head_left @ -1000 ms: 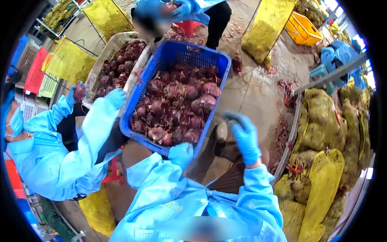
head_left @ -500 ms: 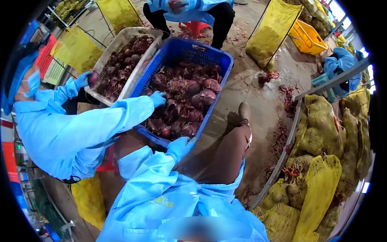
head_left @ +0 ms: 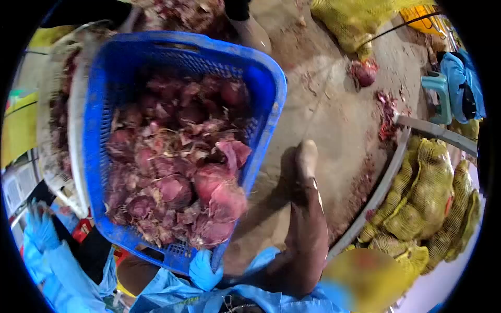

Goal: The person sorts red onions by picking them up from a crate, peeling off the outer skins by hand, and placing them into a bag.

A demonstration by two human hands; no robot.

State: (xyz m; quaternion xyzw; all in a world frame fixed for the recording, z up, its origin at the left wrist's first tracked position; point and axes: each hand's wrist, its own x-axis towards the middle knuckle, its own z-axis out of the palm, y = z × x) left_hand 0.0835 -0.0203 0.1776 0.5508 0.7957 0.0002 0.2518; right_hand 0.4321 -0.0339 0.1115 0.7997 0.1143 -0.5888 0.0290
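A blue plastic basket (head_left: 94, 130) full of red onions (head_left: 175, 190) with loose, papery skins fills the left-centre of the view. At its near edge, low in the view, my left hand (head_left: 205, 269) in a blue glove is closed on the rim. My right hand does not show in the current view. A large onion with peeling skin (head_left: 219, 190) lies at the right side of the pile.
A white crate (head_left: 78, 120) stands left of the basket; a co-worker's gloved hand (head_left: 43, 229) is beside it. Yellow net sacks (head_left: 428, 188) lie behind a metal rail (head_left: 378, 195) at right. An onion (head_left: 364, 72) and skins lie on the floor.
The view has moved closer over the basket. My right hand, visible one second ago, has left the view. The co-worker's hand is no longer over the blue basket.
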